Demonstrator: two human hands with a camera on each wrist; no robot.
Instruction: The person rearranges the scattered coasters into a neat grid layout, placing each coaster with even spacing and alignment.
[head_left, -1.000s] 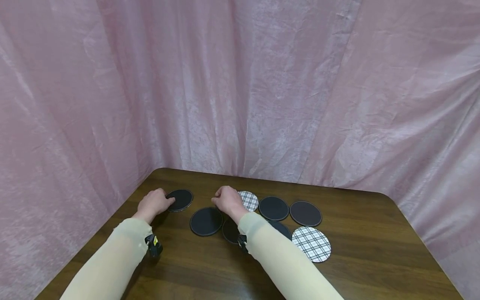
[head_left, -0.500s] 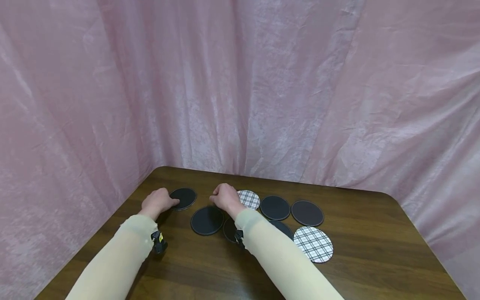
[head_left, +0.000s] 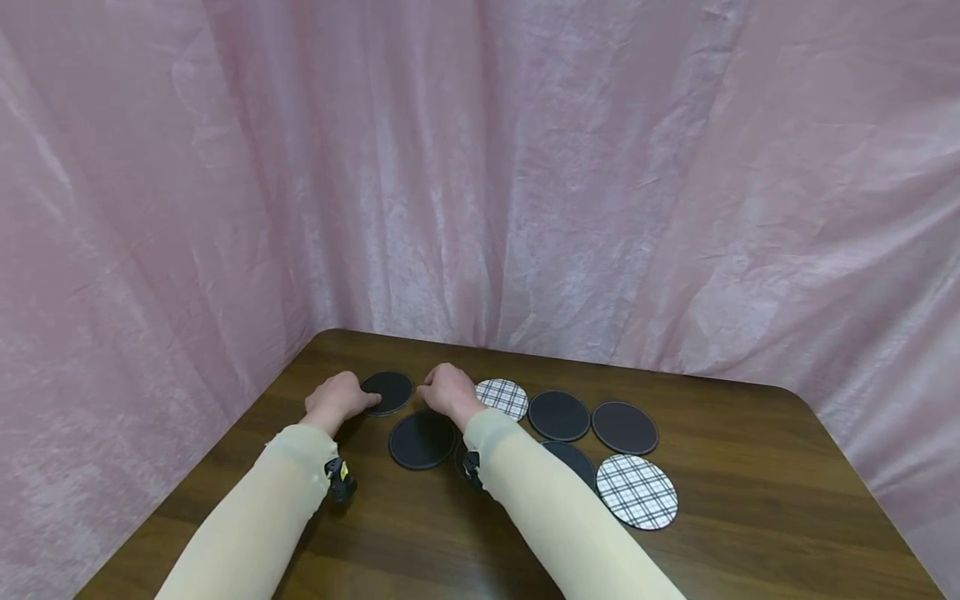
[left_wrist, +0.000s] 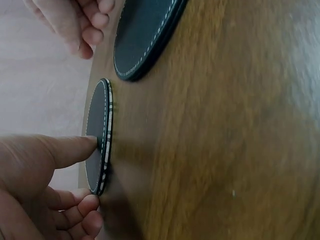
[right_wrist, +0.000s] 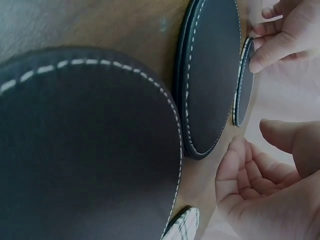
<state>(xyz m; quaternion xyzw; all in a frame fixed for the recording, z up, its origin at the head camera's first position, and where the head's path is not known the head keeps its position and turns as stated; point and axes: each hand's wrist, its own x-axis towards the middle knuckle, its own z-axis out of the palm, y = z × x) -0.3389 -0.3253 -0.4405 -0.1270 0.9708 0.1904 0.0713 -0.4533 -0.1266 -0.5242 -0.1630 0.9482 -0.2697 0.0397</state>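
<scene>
My left hand (head_left: 336, 402) holds the edge of a round black coaster (head_left: 390, 392) at the table's far left. In the left wrist view its thumb (left_wrist: 75, 151) lies on the coaster's dark, white-stitched top, while the other fingers curl at the rim. A pale checked layer shows along that coaster's edge. To the right, my right hand (head_left: 452, 392) hovers beyond another black coaster (head_left: 422, 439). Its fingers (right_wrist: 230, 175) are loosely bent with the thumb apart, and nothing lies between them. A white checked coaster (head_left: 504, 398) is beside it, partly covered by the hand.
More dark coasters lie to the right, including a black one (head_left: 558, 415) and a brownish one (head_left: 625, 427). A second checked coaster (head_left: 637, 492) sits nearer. My right sleeve covers parts of others. The wooden table (head_left: 750, 517) ends at a pink curtain (head_left: 570, 167).
My left hand has moved the far-left coaster rightward, closer to the right hand. The right hand has shifted only slightly. The whole head view has drifted a little.
</scene>
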